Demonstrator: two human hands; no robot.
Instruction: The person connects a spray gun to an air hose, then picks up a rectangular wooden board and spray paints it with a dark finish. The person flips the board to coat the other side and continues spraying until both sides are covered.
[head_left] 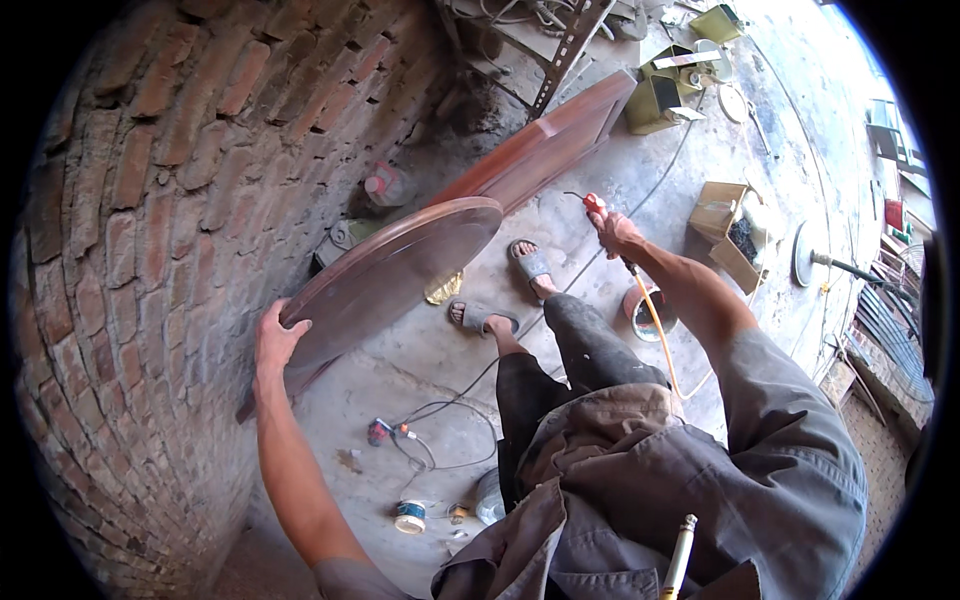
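Observation:
My left hand (pixel 276 342) is closed over the lower left edge of a brown wooden panel (pixel 390 270) with a curved top edge, which stands tilted near the brick wall. In my right hand (pixel 617 236), held out ahead and to the right, is a red air blow gun (pixel 594 202) with a thin dark nozzle. A yellow-orange hose (pixel 661 335) runs from its handle down toward my body. The nozzle points toward the panels, apart from them. Behind the curved panel leans a longer reddish-brown wooden panel (pixel 545 150).
A brick wall (pixel 150 200) rises on the left. On the concrete floor are a red-rimmed bucket (pixel 650 312), a cardboard box (pixel 712 215), olive metal cans (pixel 655 105), a plastic jug (pixel 388 186), a round tin (pixel 410 517) and a cable (pixel 490 400) near my feet. A metal rack (pixel 560 60) stands ahead.

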